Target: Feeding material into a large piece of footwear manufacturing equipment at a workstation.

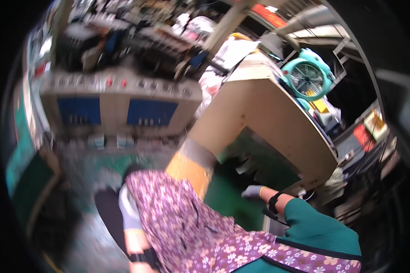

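My left hand [128, 207], in a pale grey glove, hangs low beside the purple floral apron [177, 209] that I wear. It is nearest to a dark, rounded flat thing [108, 216], perhaps a seat; I cannot tell whether they touch. Its fingers are partly hidden by the apron. My right hand [253, 192], also gloved, reaches out to the right above the green floor, near the open underside of a beige desk [269, 100]. Blur hides how its fingers are set, and nothing held shows in it. Dark bands circle both forearms.
A turquoise fan [308, 77] stands on the desk. At the left is a grey machine cabinet [114, 100] with blue panels and red buttons, cluttered above. A column with an orange-yellow base [189, 170] rises ahead. Boxes [369, 129] lie at the far right.
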The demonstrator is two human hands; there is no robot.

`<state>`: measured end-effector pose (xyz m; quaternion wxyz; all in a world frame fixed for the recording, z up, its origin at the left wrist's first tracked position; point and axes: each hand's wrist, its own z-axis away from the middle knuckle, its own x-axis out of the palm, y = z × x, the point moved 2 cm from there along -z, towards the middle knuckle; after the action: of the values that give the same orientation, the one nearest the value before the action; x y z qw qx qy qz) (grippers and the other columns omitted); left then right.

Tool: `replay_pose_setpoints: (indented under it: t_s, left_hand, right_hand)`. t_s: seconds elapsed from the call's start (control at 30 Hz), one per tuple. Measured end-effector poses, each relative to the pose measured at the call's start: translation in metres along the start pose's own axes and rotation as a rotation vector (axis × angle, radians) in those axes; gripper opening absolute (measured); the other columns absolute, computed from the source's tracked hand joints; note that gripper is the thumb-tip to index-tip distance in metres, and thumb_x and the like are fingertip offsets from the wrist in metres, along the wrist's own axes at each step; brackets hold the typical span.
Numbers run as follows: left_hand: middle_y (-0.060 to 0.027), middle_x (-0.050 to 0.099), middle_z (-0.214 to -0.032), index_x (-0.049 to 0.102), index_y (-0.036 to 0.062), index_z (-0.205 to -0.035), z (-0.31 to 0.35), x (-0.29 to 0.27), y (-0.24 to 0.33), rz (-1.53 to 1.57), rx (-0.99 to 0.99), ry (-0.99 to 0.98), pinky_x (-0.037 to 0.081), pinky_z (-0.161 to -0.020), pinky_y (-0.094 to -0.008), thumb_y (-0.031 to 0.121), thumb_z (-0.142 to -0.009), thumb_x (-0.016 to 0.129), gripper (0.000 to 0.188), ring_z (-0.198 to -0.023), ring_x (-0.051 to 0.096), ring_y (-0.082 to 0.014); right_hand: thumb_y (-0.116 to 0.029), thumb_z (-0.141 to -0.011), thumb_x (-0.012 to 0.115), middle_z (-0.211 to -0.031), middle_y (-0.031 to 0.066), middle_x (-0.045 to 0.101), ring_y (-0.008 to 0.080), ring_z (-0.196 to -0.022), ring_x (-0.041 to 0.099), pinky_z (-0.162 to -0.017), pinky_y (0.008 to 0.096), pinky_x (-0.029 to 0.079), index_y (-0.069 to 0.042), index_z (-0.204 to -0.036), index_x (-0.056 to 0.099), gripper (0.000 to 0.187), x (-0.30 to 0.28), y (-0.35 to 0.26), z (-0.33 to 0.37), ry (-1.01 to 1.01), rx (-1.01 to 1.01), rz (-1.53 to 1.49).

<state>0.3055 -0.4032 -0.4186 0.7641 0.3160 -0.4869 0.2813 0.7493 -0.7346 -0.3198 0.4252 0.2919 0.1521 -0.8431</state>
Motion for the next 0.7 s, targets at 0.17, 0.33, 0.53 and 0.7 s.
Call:
replay_pose_setpoints:
  t_s: [0.17, 0.33, 0.53, 0.7]
  left_hand:
    - [-0.0075, 0.064, -0.133, 0.062, 0.0053, -0.129, -0.019, -0.033, 0.008, -0.377, 0.084, 0.16, 0.041, -0.11, -0.0381, 0.034, -0.099, 0.059, 0.042, -0.126, 0.057, -0.022]
    - [-0.0145, 0.05, -0.151, 0.048, 0.0026, -0.145, -0.026, -0.027, 0.005, -0.484, 0.006, 0.229, 0.031, -0.119, -0.0444, 0.037, -0.1, 0.053, 0.057, -0.142, 0.044, -0.0285]
    - [-0.0148, 0.054, -0.146, 0.049, 0.0022, -0.145, -0.019, -0.022, -0.009, -0.613, -0.105, 0.343, 0.039, -0.114, -0.0404, 0.037, -0.1, 0.055, 0.057, -0.138, 0.049, -0.0255]
    - [-0.0147, 0.056, -0.143, 0.05, 0.0023, -0.143, -0.035, -0.039, -0.02, -0.786, -0.153, 0.308, 0.041, -0.112, -0.0407, 0.037, -0.1, 0.054, 0.055, -0.135, 0.051, -0.026]
  right_hand:
    - [-0.039, -0.098, 0.046, -0.103, 0.018, 0.073, 0.0361, -0.094, 0.069, -0.084, 0.0456, 0.053, -0.006, -0.098, 0.071, 0.042, -0.007, -0.103, -0.057, 0.467, -0.175, -0.049]
    - [-0.032, -0.095, 0.054, -0.109, 0.0207, 0.07, 0.0384, -0.101, 0.067, -0.088, 0.0473, 0.053, -0.007, -0.114, 0.069, 0.035, -0.061, -0.202, -0.1, 0.908, -0.452, -0.275]
    - [-0.036, -0.095, 0.056, -0.148, 0.0177, 0.051, 0.0381, -0.135, 0.047, -0.113, 0.0551, 0.033, -0.009, -0.139, 0.056, 0.052, -0.041, -0.263, -0.167, 1.226, -0.539, -0.006]
    - [-0.036, -0.096, 0.053, -0.152, 0.0142, 0.048, 0.0346, -0.139, 0.044, -0.115, 0.0535, 0.031, -0.01, -0.143, 0.053, 0.054, -0.036, -0.273, -0.175, 1.114, -0.371, -0.021]
